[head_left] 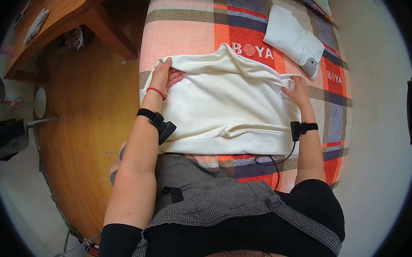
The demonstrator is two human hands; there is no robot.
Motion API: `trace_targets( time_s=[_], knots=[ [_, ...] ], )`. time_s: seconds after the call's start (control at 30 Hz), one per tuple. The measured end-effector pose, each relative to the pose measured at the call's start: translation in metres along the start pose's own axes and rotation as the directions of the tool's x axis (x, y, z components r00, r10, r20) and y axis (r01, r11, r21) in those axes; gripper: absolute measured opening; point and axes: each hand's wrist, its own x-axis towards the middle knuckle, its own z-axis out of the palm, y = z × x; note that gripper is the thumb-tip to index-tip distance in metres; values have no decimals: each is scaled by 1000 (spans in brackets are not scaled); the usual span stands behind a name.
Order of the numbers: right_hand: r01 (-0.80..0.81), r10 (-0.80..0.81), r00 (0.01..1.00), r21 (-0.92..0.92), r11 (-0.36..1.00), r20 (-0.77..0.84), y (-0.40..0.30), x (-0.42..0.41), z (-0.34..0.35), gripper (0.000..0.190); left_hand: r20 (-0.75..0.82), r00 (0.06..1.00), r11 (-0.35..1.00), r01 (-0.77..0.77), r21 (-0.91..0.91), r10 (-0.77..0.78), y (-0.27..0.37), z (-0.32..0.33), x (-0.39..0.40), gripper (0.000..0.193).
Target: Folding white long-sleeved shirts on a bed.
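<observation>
A cream-white fabric garment [222, 100] lies spread on the bed in front of me, its far edge bunched into loose folds and a crease running along its near side. At its far left corner, my left hand [165, 75] grips the edge, with the fingers turned inward over the cloth. My right hand [298, 91] pinches the far right corner between thumb and fingers. Past the right hand lies a folded white garment [290, 38] with a grey printed motif. Exactly what the spread garment is cannot be told.
A plaid bedspread [179, 36] with lettering covers the bed. Pale wall [373, 97] runs along the right. To the left are wooden floor [89, 133] and a wooden table [73, 13]. From my right wrist strap [304, 127] hangs a black cable [276, 170].
</observation>
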Motion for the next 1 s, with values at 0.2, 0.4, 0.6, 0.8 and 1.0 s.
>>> trace_targets(
  time_s=[0.2,0.4,0.6,0.8,1.0],
  knots=[
    [77,-78,996,-34,996,-49,27,-22,17,38,108,994,998,1,-60,6,4,0,-5,32],
    [-56,407,746,559,827,-527,17,9,-56,26,251,938,952,-176,-250,239,22,7,-30,33],
    [-96,100,928,30,995,-359,58,-21,-12,30,105,991,958,-47,-284,80,-6,-4,-24,31],
    [-210,215,976,294,932,15,84,-36,39,32,81,994,964,-51,-262,75,-9,-14,-29,27],
    [-188,302,884,320,929,-358,87,29,37,52,118,991,948,-26,-319,66,-11,-4,-29,26]
  ],
)
